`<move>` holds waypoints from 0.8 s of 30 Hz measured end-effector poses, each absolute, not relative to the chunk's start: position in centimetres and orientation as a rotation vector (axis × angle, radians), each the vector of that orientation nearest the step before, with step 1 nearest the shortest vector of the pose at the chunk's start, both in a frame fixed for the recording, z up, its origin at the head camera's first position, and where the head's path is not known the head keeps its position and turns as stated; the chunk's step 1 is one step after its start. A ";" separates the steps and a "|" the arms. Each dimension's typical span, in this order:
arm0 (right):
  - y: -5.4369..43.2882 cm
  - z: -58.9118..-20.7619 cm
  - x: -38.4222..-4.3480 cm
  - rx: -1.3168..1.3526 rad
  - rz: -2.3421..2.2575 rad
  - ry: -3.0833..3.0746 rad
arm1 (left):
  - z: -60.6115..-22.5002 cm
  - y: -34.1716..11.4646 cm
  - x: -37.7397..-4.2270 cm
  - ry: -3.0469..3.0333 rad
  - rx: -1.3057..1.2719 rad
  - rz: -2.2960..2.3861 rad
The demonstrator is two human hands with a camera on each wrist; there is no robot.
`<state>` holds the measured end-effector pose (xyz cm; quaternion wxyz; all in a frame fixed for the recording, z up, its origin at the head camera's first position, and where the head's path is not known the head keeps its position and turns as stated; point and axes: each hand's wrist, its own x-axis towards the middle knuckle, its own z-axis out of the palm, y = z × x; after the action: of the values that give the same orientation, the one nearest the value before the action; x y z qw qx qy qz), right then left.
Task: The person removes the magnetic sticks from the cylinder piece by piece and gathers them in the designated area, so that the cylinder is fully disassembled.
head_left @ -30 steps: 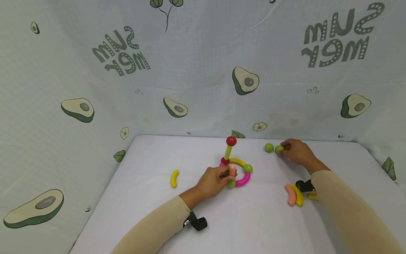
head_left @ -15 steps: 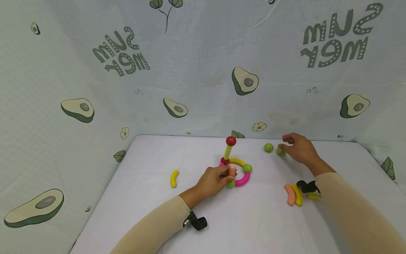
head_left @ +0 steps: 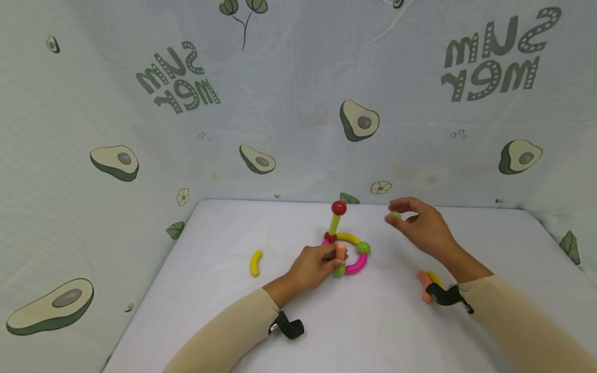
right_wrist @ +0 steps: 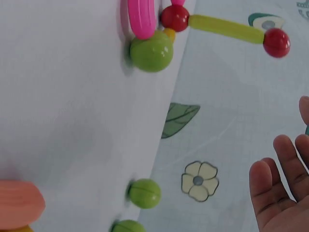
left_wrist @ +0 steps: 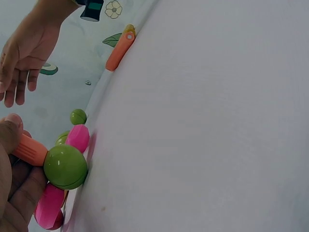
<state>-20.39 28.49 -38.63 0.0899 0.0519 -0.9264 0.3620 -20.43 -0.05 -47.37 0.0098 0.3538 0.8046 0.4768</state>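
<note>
My left hand (head_left: 309, 268) pinches a short orange rod (head_left: 341, 252) that stands on a green ball (left_wrist: 65, 166) at the near side of a ring of toy rods and balls. The ring has pink rods (head_left: 356, 264), a yellow curved rod (head_left: 349, 238), another green ball (head_left: 363, 248) and a red ball. From that red ball (right_wrist: 175, 18) rises a lime rod (head_left: 334, 225) topped by a second red ball (head_left: 339, 207). My right hand (head_left: 426, 230) hovers with fingers extended, overlapping a loose green ball (head_left: 395, 214) in the head view. Two loose balls (right_wrist: 145, 193) rest on the table in the right wrist view.
A yellow curved rod (head_left: 255, 263) lies left of the ring. Under my right forearm lie an orange curved rod (head_left: 423, 280) and a yellow one (head_left: 436, 278), partly hidden by the wrist camera (head_left: 443, 294). A printed cloth (head_left: 298, 103) hangs behind the table.
My right hand has let go of the right-hand loose green ball, lifted and moved left over the other one. My left hand has stayed in place on the orange rod.
</note>
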 end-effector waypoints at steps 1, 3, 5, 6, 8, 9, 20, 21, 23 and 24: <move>28.0 -38.6 -20.1 0.173 1.078 -2.755 | -47.4 0.0 -20.4 2.511 1.104 1.488; 27.1 -38.5 -19.6 0.229 1.071 -2.748 | -47.4 0.0 -20.4 2.513 1.101 1.484; 26.3 -38.4 -19.1 0.283 1.074 -2.741 | -47.4 0.0 -20.5 2.516 1.096 1.479; 25.9 -38.4 -18.9 0.318 1.078 -2.735 | -47.4 0.0 -20.5 2.518 1.095 1.476; 25.1 -38.3 -18.5 0.377 1.079 -2.735 | -47.4 0.0 -20.4 2.521 1.083 1.473; 24.7 -38.3 -18.3 0.407 1.087 -2.734 | -47.3 0.0 -20.4 2.523 1.075 1.471; 21.8 -40.1 -17.6 0.648 1.180 -2.709 | -47.0 0.0 -20.2 2.510 1.071 1.470; 21.6 -40.2 -17.6 0.665 1.186 -2.705 | -47.0 0.0 -20.2 2.507 1.080 1.473; 21.2 -40.6 -17.6 0.700 1.202 -2.694 | -47.1 0.0 -20.3 2.508 1.091 1.477; 21.1 -40.7 -17.6 0.717 1.205 -2.687 | -47.1 -0.1 -20.3 2.509 1.097 1.477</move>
<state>-17.60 21.08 -40.69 0.0555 0.2363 -0.8851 0.3970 -20.33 -0.05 -47.11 0.0153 0.3526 0.8063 0.4746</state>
